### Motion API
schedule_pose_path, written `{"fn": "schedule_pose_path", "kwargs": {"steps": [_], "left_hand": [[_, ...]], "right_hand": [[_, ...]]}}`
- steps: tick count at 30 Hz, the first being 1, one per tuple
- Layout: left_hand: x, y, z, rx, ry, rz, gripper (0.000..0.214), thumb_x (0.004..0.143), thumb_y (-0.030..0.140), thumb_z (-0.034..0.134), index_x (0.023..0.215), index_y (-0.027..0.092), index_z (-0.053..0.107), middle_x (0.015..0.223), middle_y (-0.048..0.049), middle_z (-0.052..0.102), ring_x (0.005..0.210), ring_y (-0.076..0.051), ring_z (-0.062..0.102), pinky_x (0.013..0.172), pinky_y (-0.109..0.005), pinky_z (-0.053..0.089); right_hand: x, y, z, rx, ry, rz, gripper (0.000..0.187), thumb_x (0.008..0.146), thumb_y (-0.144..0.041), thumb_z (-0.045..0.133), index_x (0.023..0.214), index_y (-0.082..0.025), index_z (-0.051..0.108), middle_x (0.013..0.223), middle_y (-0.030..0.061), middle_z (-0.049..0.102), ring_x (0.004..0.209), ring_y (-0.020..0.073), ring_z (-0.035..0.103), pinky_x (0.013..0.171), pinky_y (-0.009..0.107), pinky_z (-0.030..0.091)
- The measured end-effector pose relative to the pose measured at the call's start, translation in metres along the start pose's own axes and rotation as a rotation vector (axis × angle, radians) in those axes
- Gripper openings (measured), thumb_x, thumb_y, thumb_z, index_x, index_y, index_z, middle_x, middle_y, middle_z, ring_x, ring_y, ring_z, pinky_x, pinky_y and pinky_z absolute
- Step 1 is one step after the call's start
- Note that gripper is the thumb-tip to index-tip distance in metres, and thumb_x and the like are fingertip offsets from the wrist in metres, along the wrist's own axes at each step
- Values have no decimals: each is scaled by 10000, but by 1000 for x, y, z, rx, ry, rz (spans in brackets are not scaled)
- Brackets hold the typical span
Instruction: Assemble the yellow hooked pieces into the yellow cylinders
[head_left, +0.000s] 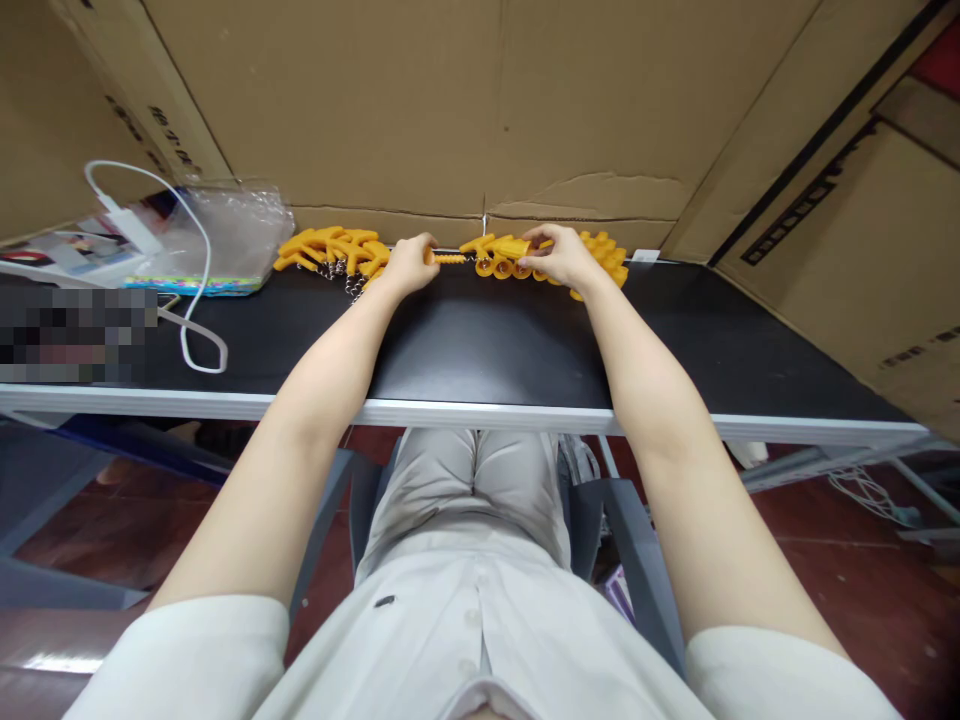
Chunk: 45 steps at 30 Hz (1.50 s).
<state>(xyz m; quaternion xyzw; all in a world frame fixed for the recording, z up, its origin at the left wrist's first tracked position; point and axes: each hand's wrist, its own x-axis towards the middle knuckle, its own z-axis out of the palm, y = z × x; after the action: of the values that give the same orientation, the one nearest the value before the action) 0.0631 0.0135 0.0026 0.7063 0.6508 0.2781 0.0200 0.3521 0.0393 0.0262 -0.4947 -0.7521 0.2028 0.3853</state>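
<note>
At the far edge of the black table (480, 340), my left hand (409, 266) is closed around the end of a thin, ribbed orange rod (450, 259) that points to the right. Left of it lies a pile of branching yellow plastic pieces (330, 243), with silvery coiled metal strands (352, 284) hanging from them. My right hand (568, 260) pinches a yellow plastic piece (514, 247) between thumb and fingers. Beneath it stands a row of yellow cups with round openings (502, 268). More yellow pieces (604, 262) are packed together to its right, partly hidden by the hand.
A cardboard wall (465, 110) rises right behind the table. On the left lie a clear plastic bag (232, 235), a white adapter (135, 228) and its looping white cable (204, 250). A small white tag (645, 256) sits at the back right. A pale metal edge (480, 413) runs along the front.
</note>
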Motion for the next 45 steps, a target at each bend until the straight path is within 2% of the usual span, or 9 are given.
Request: {"fn": "schedule_pose_path", "kwargs": {"steps": [9, 15, 18, 23, 29, 32, 35, 40, 45], "left_hand": [[-8, 8, -10, 17, -38, 4, 530, 995, 123, 644, 1517, 60, 706, 1414, -215, 752, 1383, -373, 682, 1220, -434, 513], [-6, 6, -2, -27, -32, 173, 490, 992, 235, 664, 1465, 129, 739, 1338, -151, 785, 1275, -338, 710, 1171, -415, 528], [-5, 6, 0, -32, -26, 232, 453, 987, 257, 644, 1413, 158, 764, 1232, -127, 801, 1176, -326, 725, 1099, -413, 549], [-6, 9, -2, -56, -15, 241, 403, 976, 266, 644, 1345, 168, 773, 1152, -109, 793, 1075, -300, 719, 1032, -386, 544], [-8, 13, -5, -71, -5, 204, 370, 973, 239, 638, 1311, 166, 767, 1142, -106, 782, 1064, -289, 707, 1017, -365, 530], [-8, 13, -7, -79, 11, 208, 359, 955, 229, 641, 1288, 186, 767, 1134, -99, 780, 1063, -290, 702, 1008, -357, 526], [-10, 14, -9, -75, 31, 225, 348, 949, 243, 652, 1274, 203, 769, 1100, -94, 775, 1067, -303, 699, 1004, -365, 524], [-16, 22, -15, -44, 39, 201, 371, 968, 247, 656, 1315, 183, 770, 1077, -107, 771, 1074, -315, 704, 1005, -371, 520], [-21, 30, -19, -44, 39, 190, 366, 973, 226, 647, 1314, 174, 768, 1089, -112, 775, 1084, -318, 713, 1001, -373, 515]], "right_hand": [[1, 2, 5, 40, -29, 18, 465, 728, -139, 966, 1136, -198, 751, 1193, 93, 781, 1106, 286, 810, 1151, 531, 650], [0, 1, 8, 120, -61, -24, 488, 727, -245, 1011, 1134, -220, 744, 1189, 92, 803, 1145, 287, 805, 1150, 514, 656], [-1, -2, 9, 178, -59, -12, 442, 780, -314, 995, 1118, -221, 726, 1135, 89, 818, 1129, 289, 816, 1114, 508, 671], [-5, -7, 10, 244, -63, 66, 377, 945, -525, 881, 1067, -224, 689, 944, 72, 800, 915, 270, 854, 968, 476, 711], [-12, -16, 8, 256, -81, 92, 334, 976, -492, 857, 1094, -228, 689, 949, 58, 800, 914, 244, 855, 945, 418, 710], [-17, -22, 4, 258, -112, 103, 385, 891, -435, 945, 1092, -234, 685, 953, 51, 806, 921, 250, 847, 961, 439, 704], [-21, -29, 2, 257, -129, 132, 441, 882, -569, 939, 987, -240, 666, 873, 56, 787, 835, 241, 825, 897, 422, 714], [-23, -35, 4, 271, -135, 194, 710, 875, -946, 707, 893, -238, 646, 632, 31, 669, 660, 234, 763, 688, 353, 673], [-18, -31, 14, 286, -96, 259, 878, 834, -1085, 531, 899, -225, 697, 547, 17, 569, 611, 241, 722, 641, 363, 643]]}}
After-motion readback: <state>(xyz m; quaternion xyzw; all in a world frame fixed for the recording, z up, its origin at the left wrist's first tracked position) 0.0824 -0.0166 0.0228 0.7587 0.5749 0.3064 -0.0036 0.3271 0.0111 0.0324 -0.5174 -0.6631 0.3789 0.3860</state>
